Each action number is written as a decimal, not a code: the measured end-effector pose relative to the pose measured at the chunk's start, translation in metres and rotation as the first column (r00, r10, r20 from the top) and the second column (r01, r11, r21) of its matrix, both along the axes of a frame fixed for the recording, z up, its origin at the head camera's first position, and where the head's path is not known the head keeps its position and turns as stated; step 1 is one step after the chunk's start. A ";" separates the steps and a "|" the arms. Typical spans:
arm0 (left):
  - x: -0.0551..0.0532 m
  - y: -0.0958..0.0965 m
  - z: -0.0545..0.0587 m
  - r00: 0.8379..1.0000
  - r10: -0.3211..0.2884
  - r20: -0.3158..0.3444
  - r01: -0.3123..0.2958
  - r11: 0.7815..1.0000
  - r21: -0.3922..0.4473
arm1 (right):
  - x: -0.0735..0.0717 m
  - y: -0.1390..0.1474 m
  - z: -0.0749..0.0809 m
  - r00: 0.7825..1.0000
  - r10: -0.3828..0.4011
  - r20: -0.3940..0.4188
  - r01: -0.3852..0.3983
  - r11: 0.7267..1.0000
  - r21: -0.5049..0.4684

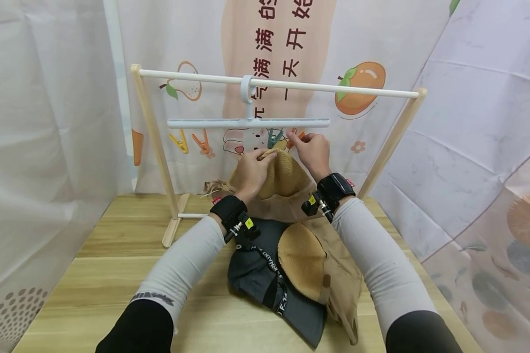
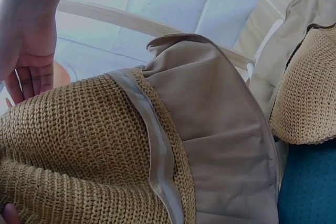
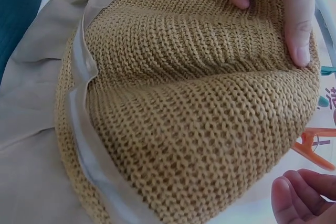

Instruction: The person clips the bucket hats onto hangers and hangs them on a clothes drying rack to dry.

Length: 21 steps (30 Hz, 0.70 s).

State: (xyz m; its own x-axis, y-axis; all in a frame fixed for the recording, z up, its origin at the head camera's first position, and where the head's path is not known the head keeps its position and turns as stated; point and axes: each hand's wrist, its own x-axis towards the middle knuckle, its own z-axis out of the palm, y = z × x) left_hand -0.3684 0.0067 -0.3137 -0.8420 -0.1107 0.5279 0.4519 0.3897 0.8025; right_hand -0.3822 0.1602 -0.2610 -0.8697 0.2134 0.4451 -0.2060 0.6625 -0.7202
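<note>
My left hand [image 1: 252, 171] pinches the top of a woven straw sun hat [image 1: 287, 174] below the hanger. Its knit crown and wide tan cloth brim [image 2: 215, 124] fill much of the left wrist view. In the right wrist view, the thumb and fingertips of the left hand [image 3: 296, 19] press into the crown. My right hand [image 1: 314, 154] is raised beside the hat, fingertips right at an orange clip [image 3: 315, 153]; I cannot tell whether they pinch it. A pale blue hanger [image 1: 249, 122] carries this clip and others, teal [image 1: 274, 138], orange [image 1: 201, 142] and yellow [image 1: 179, 142].
The hanger hooks over the white rod [image 1: 327, 87] of a wooden-legged rack [image 1: 156, 142]. On the wooden table [image 1: 128, 274] lie a dark cap with lettered strap [image 1: 256, 274] and another tan hat with a woven crown [image 1: 302, 257], overlapping. Printed curtains [image 1: 48, 122] surround the table.
</note>
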 end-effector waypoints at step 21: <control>-0.005 -0.007 -0.005 0.994 -0.105 0.038 0.105 0.994 -0.015 | -0.008 -0.013 -0.006 0.995 -0.077 -0.070 0.071 0.994 -0.085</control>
